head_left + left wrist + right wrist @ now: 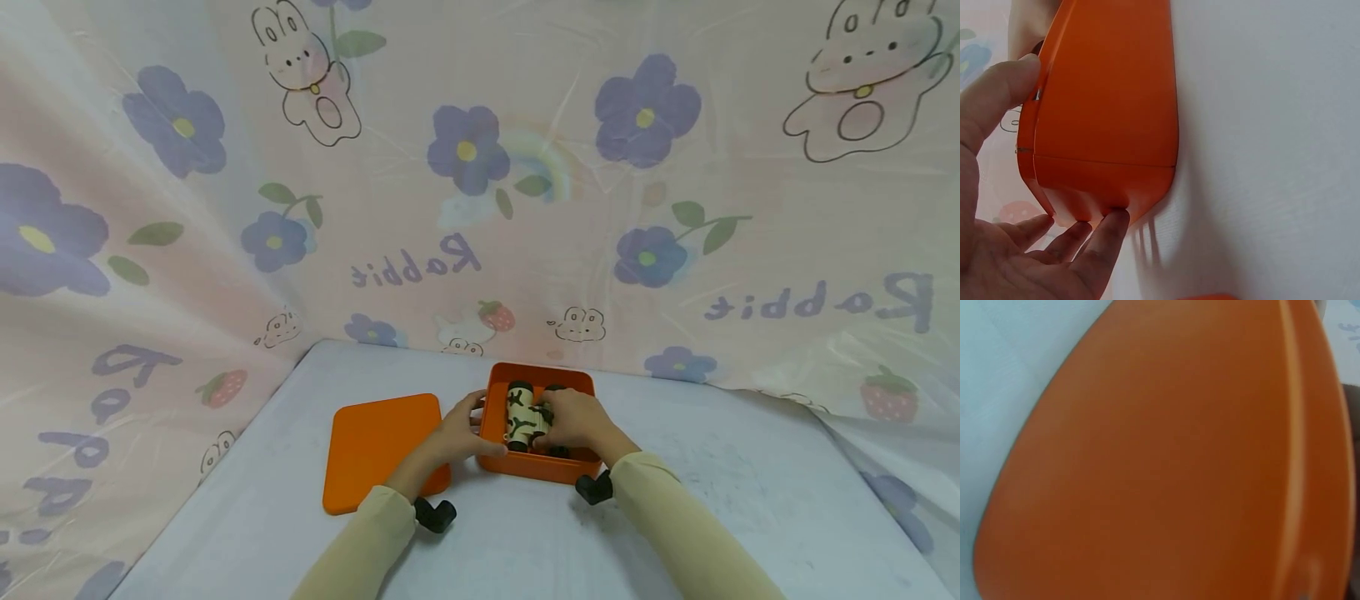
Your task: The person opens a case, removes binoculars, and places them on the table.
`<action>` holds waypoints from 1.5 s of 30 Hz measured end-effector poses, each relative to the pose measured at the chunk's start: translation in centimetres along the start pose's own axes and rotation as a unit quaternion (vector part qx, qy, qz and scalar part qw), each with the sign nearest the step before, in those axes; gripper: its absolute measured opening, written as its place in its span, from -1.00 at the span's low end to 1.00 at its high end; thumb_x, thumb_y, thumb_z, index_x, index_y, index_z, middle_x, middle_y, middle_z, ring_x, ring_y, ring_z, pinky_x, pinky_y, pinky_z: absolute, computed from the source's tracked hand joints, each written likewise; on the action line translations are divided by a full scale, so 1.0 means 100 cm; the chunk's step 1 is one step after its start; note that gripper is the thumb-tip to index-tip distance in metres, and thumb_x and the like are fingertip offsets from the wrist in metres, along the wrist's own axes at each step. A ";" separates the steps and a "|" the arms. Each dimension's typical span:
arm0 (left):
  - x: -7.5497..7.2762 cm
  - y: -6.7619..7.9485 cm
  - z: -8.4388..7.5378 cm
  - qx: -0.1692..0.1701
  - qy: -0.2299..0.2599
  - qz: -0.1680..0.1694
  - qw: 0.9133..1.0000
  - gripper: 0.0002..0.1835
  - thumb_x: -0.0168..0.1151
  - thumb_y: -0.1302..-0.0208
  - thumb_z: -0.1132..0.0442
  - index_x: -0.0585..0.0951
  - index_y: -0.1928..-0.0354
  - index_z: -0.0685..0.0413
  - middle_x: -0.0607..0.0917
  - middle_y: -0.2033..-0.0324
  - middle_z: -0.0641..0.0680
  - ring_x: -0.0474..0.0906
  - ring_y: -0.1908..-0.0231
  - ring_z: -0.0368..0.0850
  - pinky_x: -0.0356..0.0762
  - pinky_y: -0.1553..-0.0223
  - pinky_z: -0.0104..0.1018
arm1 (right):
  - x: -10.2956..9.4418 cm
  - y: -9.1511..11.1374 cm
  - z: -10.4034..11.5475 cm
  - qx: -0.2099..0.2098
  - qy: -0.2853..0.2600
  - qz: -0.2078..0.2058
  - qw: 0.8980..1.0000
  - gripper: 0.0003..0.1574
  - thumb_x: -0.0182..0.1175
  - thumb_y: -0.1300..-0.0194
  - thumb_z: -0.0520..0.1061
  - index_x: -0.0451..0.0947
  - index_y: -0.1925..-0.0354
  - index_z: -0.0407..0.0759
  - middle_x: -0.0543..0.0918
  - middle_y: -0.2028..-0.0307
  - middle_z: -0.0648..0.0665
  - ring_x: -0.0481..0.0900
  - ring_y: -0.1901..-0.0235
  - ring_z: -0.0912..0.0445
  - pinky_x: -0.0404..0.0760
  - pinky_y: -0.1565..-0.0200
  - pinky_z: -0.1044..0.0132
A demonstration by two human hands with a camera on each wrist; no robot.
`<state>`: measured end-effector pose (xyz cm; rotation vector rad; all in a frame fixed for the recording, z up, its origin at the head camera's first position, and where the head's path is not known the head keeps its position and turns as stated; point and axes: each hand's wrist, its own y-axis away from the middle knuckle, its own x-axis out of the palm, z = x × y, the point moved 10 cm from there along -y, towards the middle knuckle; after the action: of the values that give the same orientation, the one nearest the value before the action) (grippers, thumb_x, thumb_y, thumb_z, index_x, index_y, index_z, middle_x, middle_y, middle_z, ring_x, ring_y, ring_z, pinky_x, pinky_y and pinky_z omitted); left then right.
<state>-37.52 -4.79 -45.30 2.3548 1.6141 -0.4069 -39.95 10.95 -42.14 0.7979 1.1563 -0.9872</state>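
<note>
Though the lid (378,450) is already off, binoculars (519,414) are still lying in the box (528,467), left hand (459,435) gripping its corner, fingers spread, right hand (576,418) pinching them.

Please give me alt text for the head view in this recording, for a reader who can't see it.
A person's right hand grips camouflage binoculars inside an open orange box while the left hand touches the box's left side. An orange lid lies to the left on the white table; behind hangs a sheet printed with flowers and rabbits.
</note>
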 end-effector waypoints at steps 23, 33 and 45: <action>0.006 -0.004 0.010 -0.020 0.012 0.002 1.000 0.14 0.57 0.10 0.13 0.06 -0.49 -0.03 0.27 -0.39 0.19 0.39 -0.27 0.20 0.39 -0.26 0.17 | -0.007 0.000 -0.004 -0.010 -0.015 -0.008 1.000 -0.14 0.51 0.17 0.28 0.58 -0.11 0.02 0.68 -0.01 -0.01 0.63 0.09 0.04 0.67 0.09 0.02; 0.004 -0.002 0.009 -0.028 0.009 0.000 1.000 0.15 0.56 0.09 0.12 0.04 -0.49 -0.02 0.26 -0.40 0.20 0.38 -0.28 0.20 0.38 -0.27 0.17 | -0.027 0.000 0.004 -0.016 -0.021 -0.010 1.000 -0.15 0.50 0.16 0.26 0.58 -0.13 0.05 0.69 0.00 0.00 0.65 0.18 0.07 0.67 0.10 0.03; 0.001 -0.004 0.014 -0.036 0.007 -0.002 0.999 0.14 0.56 0.08 0.14 0.04 -0.49 -0.05 0.25 -0.41 0.17 0.35 -0.30 0.20 0.33 -0.30 0.20 | -0.049 0.005 0.005 -0.024 -0.027 -0.006 0.999 -0.10 0.50 0.16 0.27 0.55 -0.17 0.01 0.69 0.01 -0.08 0.61 0.31 0.13 0.67 0.13 0.01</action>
<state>-37.95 -5.08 -46.67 2.3076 1.6115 -0.3268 -39.75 11.70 -37.25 0.7223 1.1352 -0.9806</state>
